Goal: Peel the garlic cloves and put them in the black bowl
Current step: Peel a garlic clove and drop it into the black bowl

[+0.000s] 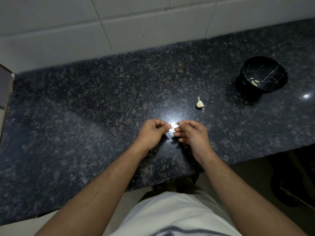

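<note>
Both hands pinch one clove [172, 128] low over the tabletop [85, 103], left hand [153, 132] steadying it so the right hand [192, 133] can pick skin off. Bowl [272, 86] sits far right with peeled cloves inside, bulb [199, 103] waiting between.

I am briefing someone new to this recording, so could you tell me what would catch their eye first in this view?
First, the two hands meeting at the counter's centre: the left hand and right hand pinch a small garlic clove between their fingertips, over a bright glare on the dark granite counter. Next, the partial garlic bulb lying alone beyond the hands, and the black bowl at far right with a few peeled cloves inside.
</note>
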